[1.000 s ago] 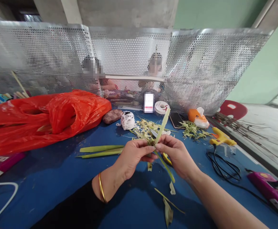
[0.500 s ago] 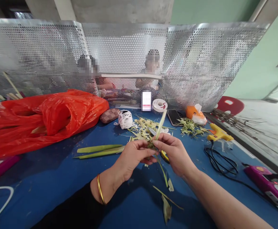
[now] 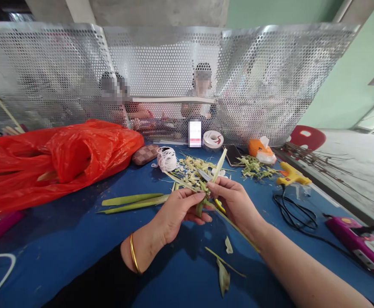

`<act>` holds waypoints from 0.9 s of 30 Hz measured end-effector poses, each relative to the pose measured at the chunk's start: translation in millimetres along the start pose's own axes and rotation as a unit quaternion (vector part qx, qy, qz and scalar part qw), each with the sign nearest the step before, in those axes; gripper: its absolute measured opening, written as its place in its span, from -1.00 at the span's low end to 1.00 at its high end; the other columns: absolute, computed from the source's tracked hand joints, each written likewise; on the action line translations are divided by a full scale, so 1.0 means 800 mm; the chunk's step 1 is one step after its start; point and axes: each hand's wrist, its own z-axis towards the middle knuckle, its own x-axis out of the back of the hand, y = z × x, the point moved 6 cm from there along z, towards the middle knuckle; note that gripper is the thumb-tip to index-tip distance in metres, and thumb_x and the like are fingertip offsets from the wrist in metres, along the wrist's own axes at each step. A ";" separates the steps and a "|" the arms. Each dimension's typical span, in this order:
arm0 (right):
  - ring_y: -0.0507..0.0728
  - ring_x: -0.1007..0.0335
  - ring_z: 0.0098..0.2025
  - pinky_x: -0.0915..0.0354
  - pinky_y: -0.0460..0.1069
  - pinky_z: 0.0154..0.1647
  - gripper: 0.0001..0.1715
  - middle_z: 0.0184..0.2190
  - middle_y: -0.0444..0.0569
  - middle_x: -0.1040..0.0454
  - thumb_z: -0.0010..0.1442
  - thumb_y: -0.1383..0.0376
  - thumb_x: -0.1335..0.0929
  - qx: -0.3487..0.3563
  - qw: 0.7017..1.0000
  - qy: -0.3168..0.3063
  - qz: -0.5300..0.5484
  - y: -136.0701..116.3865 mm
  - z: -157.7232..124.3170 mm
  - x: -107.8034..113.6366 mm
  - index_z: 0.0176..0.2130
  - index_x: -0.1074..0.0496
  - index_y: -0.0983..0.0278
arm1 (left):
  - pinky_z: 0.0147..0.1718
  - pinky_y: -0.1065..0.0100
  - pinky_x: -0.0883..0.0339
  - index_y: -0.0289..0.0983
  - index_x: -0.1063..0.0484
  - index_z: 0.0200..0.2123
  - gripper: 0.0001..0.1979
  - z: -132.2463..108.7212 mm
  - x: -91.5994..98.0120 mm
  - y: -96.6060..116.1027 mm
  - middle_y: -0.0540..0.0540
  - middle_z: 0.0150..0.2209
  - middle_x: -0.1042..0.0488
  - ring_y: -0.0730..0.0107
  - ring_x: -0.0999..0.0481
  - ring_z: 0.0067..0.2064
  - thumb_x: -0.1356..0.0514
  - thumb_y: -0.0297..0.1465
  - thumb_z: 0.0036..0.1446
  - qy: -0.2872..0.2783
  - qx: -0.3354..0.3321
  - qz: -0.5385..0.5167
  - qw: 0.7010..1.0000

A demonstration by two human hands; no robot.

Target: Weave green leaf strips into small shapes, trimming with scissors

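Note:
Between my two hands is a small woven piece of green leaf strips, with long ends sticking out. My left hand pinches it from the left, thumb on top. With thumb and forefinger my right hand grips a pale strip that points up and away. Another thin strip runs down along my right forearm. Scissors with yellow handles lie partly hidden behind my hands, next to a heap of leaf scraps. Two long green leaves rest left of my left hand.
On the blue table are a red plastic bag, checkered pouch, white cord ball, ribbon spool, lit phone, dark phone, tissue pack, yellow glue gun and purple power strip. Two people sit behind the perforated screen.
The woven piece has turned in my fingers. One strip now points up-left, and the strip that hung down has swung right along my right forearm. The view has shifted slightly.

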 end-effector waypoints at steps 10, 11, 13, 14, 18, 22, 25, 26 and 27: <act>0.00 -0.12 -0.55 -0.06 -0.05 -0.48 -0.63 -0.64 -0.20 -0.27 -0.08 0.12 -0.50 0.032 0.998 0.024 -0.042 -0.006 0.004 0.005 -0.62 -0.34 0.27 | -0.54 0.47 -0.40 -0.34 -0.52 -0.29 -0.78 0.000 0.001 0.000 -0.15 -0.47 -0.60 0.39 -0.56 -0.54 -0.24 -0.29 0.08 0.010 -0.008 0.009 1.000; 0.00 -0.13 -0.54 -0.07 -0.05 -0.47 -0.64 -0.64 -0.20 -0.29 -0.07 0.13 -0.50 0.037 0.998 0.021 -0.045 -0.007 0.004 0.004 -0.61 -0.35 0.27 | -0.55 0.46 -0.39 -0.34 -0.53 -0.28 -0.76 0.000 0.000 -0.001 -0.15 -0.49 -0.60 0.39 -0.56 -0.54 -0.24 -0.27 0.08 0.001 -0.006 0.009 1.000; 0.00 -0.15 -0.53 -0.09 -0.05 -0.44 -0.67 -0.63 -0.19 -0.33 -0.06 0.15 -0.50 0.044 0.998 0.019 -0.049 -0.009 0.002 0.002 -0.59 -0.38 0.27 | -0.56 0.46 -0.38 -0.34 -0.53 -0.25 -0.73 -0.001 -0.002 -0.001 -0.13 -0.52 -0.58 0.39 -0.55 -0.56 -0.23 -0.25 0.09 -0.019 -0.002 0.008 1.000; 0.00 -0.16 -0.53 -0.09 -0.05 -0.43 -0.68 -0.63 -0.19 -0.34 -0.06 0.15 -0.50 0.044 0.998 0.017 -0.049 -0.009 0.001 0.001 -0.58 -0.38 0.28 | -0.57 0.46 -0.38 -0.35 -0.53 -0.24 -0.72 -0.001 -0.003 -0.002 -0.12 -0.53 -0.58 0.39 -0.54 -0.56 -0.22 -0.25 0.10 -0.027 0.001 0.007 1.000; -0.01 -0.14 -0.55 -0.08 -0.05 -0.44 -0.67 -0.65 -0.23 -0.26 -0.06 0.16 -0.50 0.050 0.997 0.021 -0.047 -0.010 0.001 0.002 -0.60 -0.36 0.27 | -0.55 0.47 -0.39 -0.34 -0.53 -0.26 -0.74 -0.002 -0.004 -0.003 -0.11 -0.51 -0.58 0.40 -0.55 -0.53 -0.19 -0.26 0.13 -0.045 0.009 0.010 0.999; -0.02 -0.07 -0.55 -0.05 -0.06 -0.46 -0.65 -0.65 -0.24 -0.24 -0.05 0.15 -0.50 0.080 0.993 0.066 -0.061 -0.012 0.004 0.012 -0.60 -0.35 0.27 | -0.56 0.48 -0.38 -0.35 -0.53 -0.32 -0.75 -0.001 -0.003 -0.003 -0.11 -0.50 -0.58 0.40 -0.56 -0.53 -0.18 -0.27 0.14 -0.039 0.011 0.009 0.999; 0.02 -0.18 -0.50 -0.14 -0.04 -0.40 -0.67 -0.59 -0.19 -0.32 -0.02 0.11 -0.47 0.076 0.990 0.072 -0.091 -0.011 0.007 0.014 -0.55 -0.39 0.27 | -0.62 0.52 -0.31 -0.34 -0.53 -0.28 -0.75 0.000 0.001 -0.002 -0.13 -0.46 -0.60 0.37 -0.58 -0.48 -0.21 -0.26 0.13 -0.021 0.009 0.002 1.000; 0.05 -0.24 -0.45 -0.18 -0.03 -0.36 -0.70 -0.54 -0.15 -0.37 0.00 0.09 -0.46 0.086 0.987 0.082 -0.107 -0.014 0.006 0.015 -0.48 -0.43 0.26 | -0.64 0.53 -0.27 -0.33 -0.53 -0.26 -0.74 0.000 0.004 0.000 -0.14 -0.44 -0.60 0.36 -0.59 -0.46 -0.22 -0.25 0.12 -0.009 0.001 -0.001 1.000; 0.08 -0.28 -0.40 -0.21 -0.02 -0.33 -0.71 -0.48 -0.12 -0.42 0.02 0.09 -0.45 0.107 0.980 0.103 -0.129 -0.019 0.003 0.017 -0.39 -0.45 0.26 | -0.66 0.54 -0.24 -0.33 -0.54 -0.25 -0.73 0.001 0.007 0.002 -0.15 -0.41 -0.61 0.35 -0.60 -0.44 -0.23 -0.24 0.11 0.006 -0.010 -0.006 1.000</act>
